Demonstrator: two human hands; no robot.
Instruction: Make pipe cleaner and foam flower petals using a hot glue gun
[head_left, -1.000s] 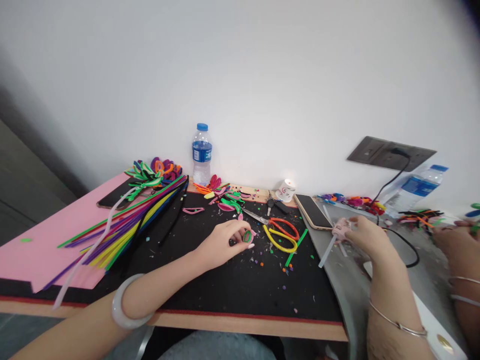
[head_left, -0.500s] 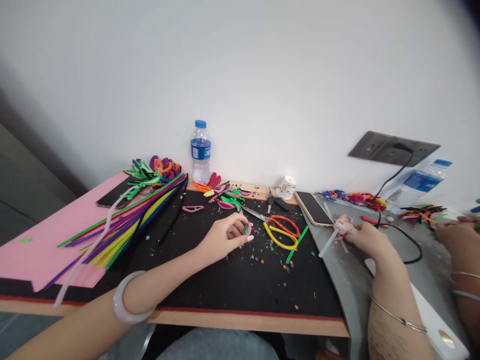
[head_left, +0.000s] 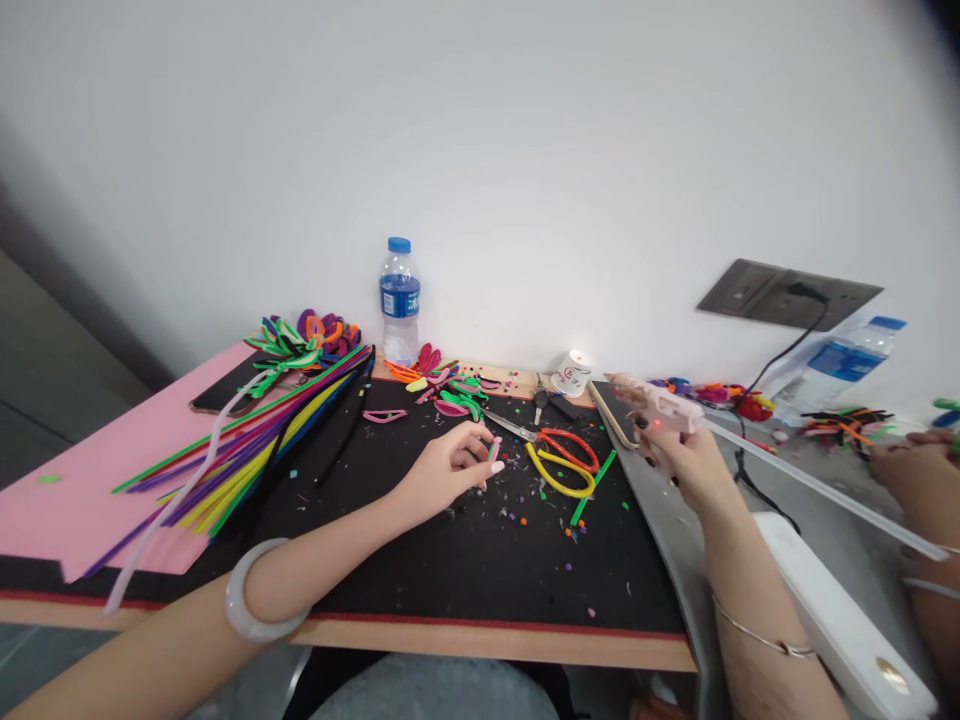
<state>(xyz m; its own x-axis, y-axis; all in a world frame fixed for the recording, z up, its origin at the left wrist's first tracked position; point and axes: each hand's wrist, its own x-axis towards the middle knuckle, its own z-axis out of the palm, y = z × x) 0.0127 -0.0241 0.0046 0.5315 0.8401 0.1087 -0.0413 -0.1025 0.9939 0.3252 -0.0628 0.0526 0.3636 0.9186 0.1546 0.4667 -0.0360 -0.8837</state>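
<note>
My left hand (head_left: 461,465), wearing a pale bangle, is closed in a pinch on a small pink and green pipe cleaner loop (head_left: 495,449) above the black mat. On the right, my right hand (head_left: 686,455) is wrapped round the handle of a pale pink glue gun (head_left: 670,408) with a small red light. The gun's nozzle points left, over the phone, and a long translucent glue stick (head_left: 825,490) sticks out of its back. Orange-and-yellow-handled scissors (head_left: 562,462) lie just right of my left hand. Behind it are several bent green and pink pipe cleaner pieces (head_left: 457,400).
Loose pipe cleaners (head_left: 255,440) lie on pink paper (head_left: 67,490) at left. A water bottle (head_left: 400,300), a paper cup (head_left: 574,372) and a phone (head_left: 619,415) stand or lie farther back. At far right is another person's hand (head_left: 911,475), near a white case (head_left: 840,610).
My right hand has raised the glue gun and moved it left, turning its nozzle leftward. My left hand stays nearly in place, the loop slightly turned in its fingers.
</note>
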